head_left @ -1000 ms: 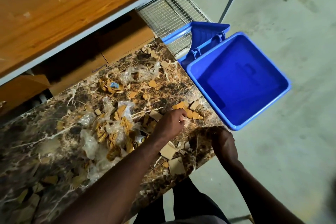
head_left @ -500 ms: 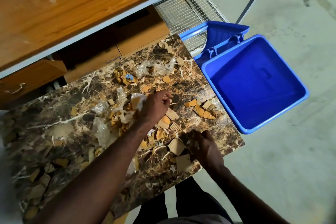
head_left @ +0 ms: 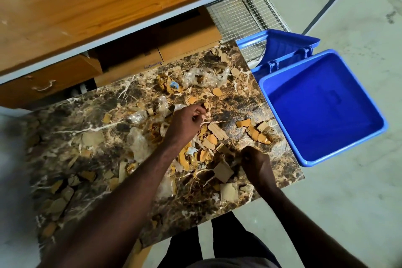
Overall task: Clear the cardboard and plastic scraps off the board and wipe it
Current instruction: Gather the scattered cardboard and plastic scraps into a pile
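Observation:
A dark marble-patterned board [head_left: 91, 128] is littered with several tan cardboard scraps [head_left: 217, 130] and crumpled clear plastic pieces [head_left: 202, 77]. My left hand [head_left: 187, 122] is over the middle of the board, fingers curled, pinching a small cardboard scrap [head_left: 208, 105] at its fingertips. My right hand [head_left: 256, 163] sits near the front right of the board with its fingers curled in; a pale scrap shows at its fingertips. More scraps [head_left: 256, 130] lie by the right edge, close to an open blue bin [head_left: 322, 111] with nothing inside.
The bin's hinged lid [head_left: 285, 47] stands open behind it, in front of a wire mesh panel [head_left: 241, 15]. A wooden tabletop [head_left: 87, 6] overhangs the back, with cardboard boxes [head_left: 187, 43] and a drawer [head_left: 43, 82] beneath. Concrete floor [head_left: 348, 202] lies to the right.
My left hand moved from the scraps near the right edge back to the middle pile and pinched a piece. My right hand moved from the board's front edge inward.

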Tool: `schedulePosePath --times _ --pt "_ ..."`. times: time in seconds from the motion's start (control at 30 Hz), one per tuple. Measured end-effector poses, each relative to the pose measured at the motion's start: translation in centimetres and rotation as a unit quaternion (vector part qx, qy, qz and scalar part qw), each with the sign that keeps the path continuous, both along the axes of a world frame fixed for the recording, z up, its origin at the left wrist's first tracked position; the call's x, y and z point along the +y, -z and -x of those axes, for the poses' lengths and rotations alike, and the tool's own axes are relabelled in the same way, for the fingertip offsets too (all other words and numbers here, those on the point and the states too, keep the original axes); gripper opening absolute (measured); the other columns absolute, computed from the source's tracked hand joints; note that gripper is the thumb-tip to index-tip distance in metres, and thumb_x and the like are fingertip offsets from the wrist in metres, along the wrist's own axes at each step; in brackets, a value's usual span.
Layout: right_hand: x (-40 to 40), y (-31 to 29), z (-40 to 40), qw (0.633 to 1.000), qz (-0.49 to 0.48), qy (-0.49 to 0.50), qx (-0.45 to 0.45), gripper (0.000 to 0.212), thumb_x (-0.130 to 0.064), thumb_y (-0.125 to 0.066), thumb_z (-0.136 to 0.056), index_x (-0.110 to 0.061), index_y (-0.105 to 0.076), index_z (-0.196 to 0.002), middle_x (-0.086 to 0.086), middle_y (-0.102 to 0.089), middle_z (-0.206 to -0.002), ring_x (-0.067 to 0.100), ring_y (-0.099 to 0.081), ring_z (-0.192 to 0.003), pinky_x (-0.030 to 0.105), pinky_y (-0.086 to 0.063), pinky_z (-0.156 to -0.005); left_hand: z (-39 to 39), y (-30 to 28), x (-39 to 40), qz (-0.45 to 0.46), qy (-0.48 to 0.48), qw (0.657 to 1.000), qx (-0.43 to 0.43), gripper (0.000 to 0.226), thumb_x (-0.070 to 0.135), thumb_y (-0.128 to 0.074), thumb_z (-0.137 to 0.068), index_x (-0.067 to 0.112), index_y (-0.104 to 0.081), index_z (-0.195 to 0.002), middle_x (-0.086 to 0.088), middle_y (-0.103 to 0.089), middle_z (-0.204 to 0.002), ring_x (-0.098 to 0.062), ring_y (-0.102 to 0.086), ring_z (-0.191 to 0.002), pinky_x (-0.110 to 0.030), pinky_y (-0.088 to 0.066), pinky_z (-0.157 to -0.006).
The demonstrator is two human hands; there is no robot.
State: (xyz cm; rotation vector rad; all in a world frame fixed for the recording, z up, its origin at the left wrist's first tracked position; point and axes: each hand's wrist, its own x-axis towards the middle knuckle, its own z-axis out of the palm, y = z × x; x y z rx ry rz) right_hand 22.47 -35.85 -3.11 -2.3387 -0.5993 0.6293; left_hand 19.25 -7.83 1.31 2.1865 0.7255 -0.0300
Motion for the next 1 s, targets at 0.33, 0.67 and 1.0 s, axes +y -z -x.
schedulePosePath --times 0.33,0.67,1.0 --pt "11.8 -7.2 -2.4 0.993 -0.089 0.012 0.083 0.016 -0.002 -0.073 -0.095 -0.018 -0.072 -0.097 -0.012 -0.072 -0.078 -0.008 -0.065 -0.06 0.01 -0.043 -0.048 1.6 -3.7 4.0 0.0 -0.07 0.993 -0.091 0.019 0.015 -0.068 -0.1 0.028 -0.075 -0.113 0.011 -0.072 -0.106 0.007 -0.066 -0.08 -0.01 -0.05 -0.058" --pt "24.0 -10.1 3.2 0.972 -0.098 -0.211 0.019 0.031 0.003 -0.072 -0.083 -0.015 -0.072 -0.108 0.003 -0.075 -0.101 0.016 -0.066 -0.083 0.022 -0.05 -0.065 8.7 -4.9 12.1 -0.051 -0.181 0.98 -0.063 0.017 0.016 -0.069 -0.098 0.027 -0.075 -0.11 0.016 -0.072 -0.103 0.012 -0.062 -0.088 -0.01 -0.047 -0.068" --pt "25.4 -8.8 5.0 0.961 -0.031 -0.275 0.014 0.041 0.0 -0.075 -0.083 -0.017 -0.068 -0.12 0.009 -0.075 -0.103 0.028 -0.072 -0.091 0.04 -0.059 -0.071 12.0 -2.0 11.8 -0.019 -0.159 0.987 0.003 0.024 0.011 -0.074 -0.091 0.031 -0.075 -0.104 0.01 -0.077 -0.098 -0.008 -0.071 -0.088 -0.037 -0.061 -0.082"
